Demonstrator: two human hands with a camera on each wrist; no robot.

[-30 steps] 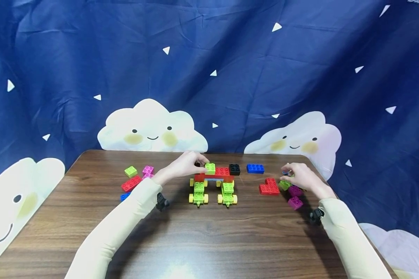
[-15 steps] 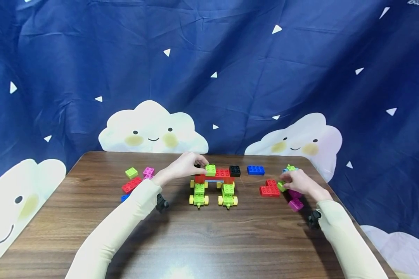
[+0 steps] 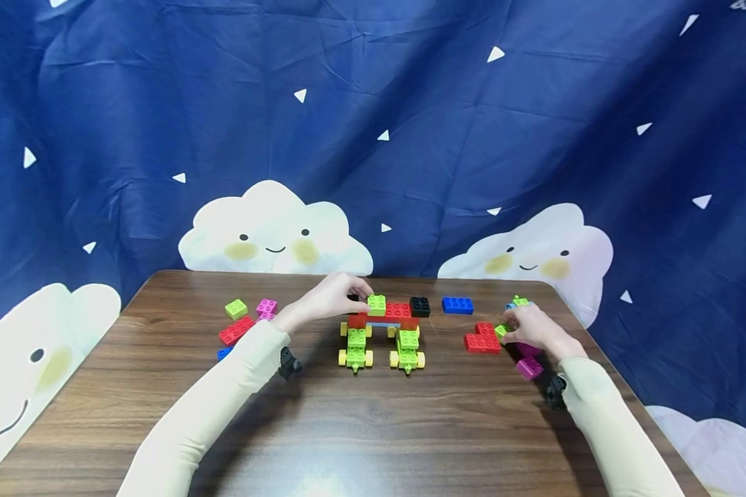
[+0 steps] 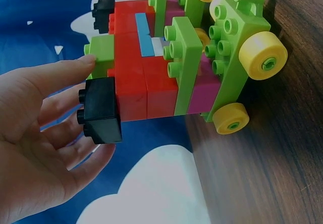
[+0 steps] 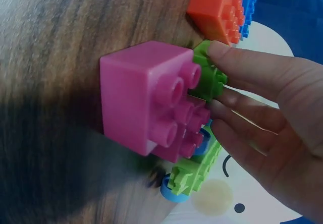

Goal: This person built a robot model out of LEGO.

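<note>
In the middle of the table stands a block build: red bricks (image 3: 398,310) bridging two green wheeled bases (image 3: 356,353) with yellow wheels. On top of it sits a light green brick (image 3: 376,304), which my left hand (image 3: 331,295) holds with the thumb against it. The other left fingers pass behind a black brick (image 4: 103,110) on the same build, partly hidden. At the right, my right hand (image 3: 537,327) pinches a small green brick (image 5: 204,72) between thumb and fingers. Close by it are magenta bricks (image 5: 128,98) and a green base with blue wheels (image 5: 189,176).
Red bricks (image 3: 483,339) and a blue brick (image 3: 457,306) lie between the build and my right hand. Left of the build are a green brick (image 3: 236,308), pink bricks (image 3: 266,308), a red brick (image 3: 236,331) and a partly covered blue brick (image 3: 224,353). A patterned curtain (image 3: 410,138) hangs behind.
My right hand has moved slightly nearer, off the blue-wheeled base, and now pinches the small green brick beside it. My left hand has stayed on the build.
</note>
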